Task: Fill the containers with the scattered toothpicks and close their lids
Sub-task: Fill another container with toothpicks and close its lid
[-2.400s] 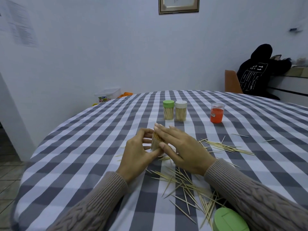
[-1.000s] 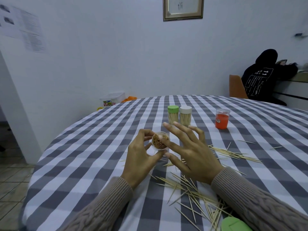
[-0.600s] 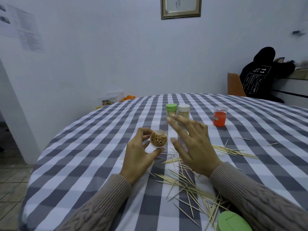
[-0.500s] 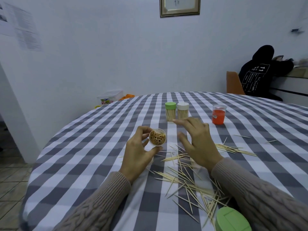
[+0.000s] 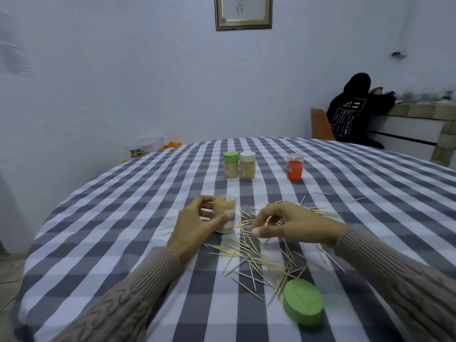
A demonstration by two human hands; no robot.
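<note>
My left hand (image 5: 195, 224) grips an open clear container (image 5: 224, 213) packed with toothpicks, standing upright on the checked tablecloth (image 5: 118, 218). My right hand (image 5: 291, 222) hovers just right of it over the scattered toothpicks (image 5: 249, 257), thumb and fingers curled together low over the pile; whether they pinch a toothpick is unclear. A loose green lid (image 5: 303, 301) lies at the near right. Two closed full containers, one with a green lid (image 5: 231, 165) and one with a white lid (image 5: 247, 165), stand further back.
An orange container (image 5: 294, 167) without a lid stands at the back right. More toothpicks (image 5: 325, 213) lie to the right of my hand. A person in a black hoodie (image 5: 355, 112) sits beyond the table. The table edge curves away on the left.
My left hand has set the tilted open container upright on the table. My right hand moved away from the container's mouth, down to the toothpick pile, and curled its fingers.
</note>
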